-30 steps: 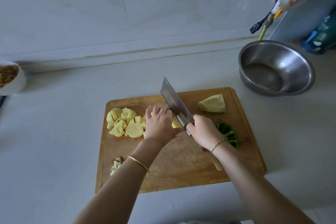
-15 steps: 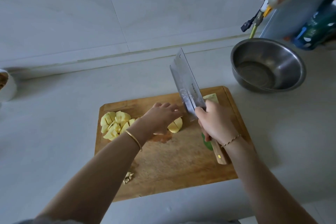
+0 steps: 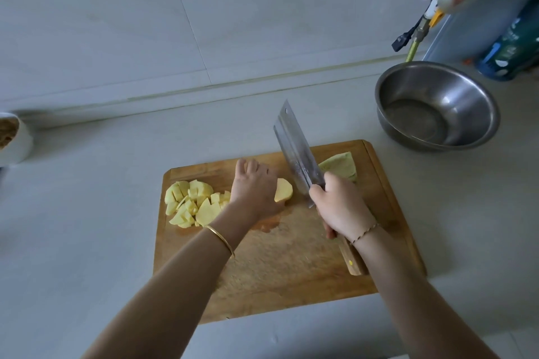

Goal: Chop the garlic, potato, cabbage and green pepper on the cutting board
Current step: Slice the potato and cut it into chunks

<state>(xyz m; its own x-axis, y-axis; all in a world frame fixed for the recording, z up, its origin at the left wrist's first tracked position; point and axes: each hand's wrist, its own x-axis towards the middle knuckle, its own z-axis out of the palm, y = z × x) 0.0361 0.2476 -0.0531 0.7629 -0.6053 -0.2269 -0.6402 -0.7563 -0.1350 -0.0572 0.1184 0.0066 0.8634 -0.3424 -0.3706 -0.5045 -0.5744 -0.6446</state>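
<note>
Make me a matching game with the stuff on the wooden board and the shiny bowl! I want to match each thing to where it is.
Things:
1. broad steel cleaver
2. pale green cabbage wedge
3. pile of yellow potato chunks
4. round steel bowl

Places:
A. on the counter, off the board
B. board's far right corner
C. in the right hand
D. board's left side

Pairs: 1-C, 2-B, 3-D, 4-A

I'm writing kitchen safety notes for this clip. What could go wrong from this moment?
1. The cleaver is raised in the right hand beside the potato piece that the left hand steadies; a misjudged chop could hit the fingers.
2. The board looks wet near that hand, so the potato may slide.
3. The cabbage wedge lies close behind the blade and could get knocked.
</note>
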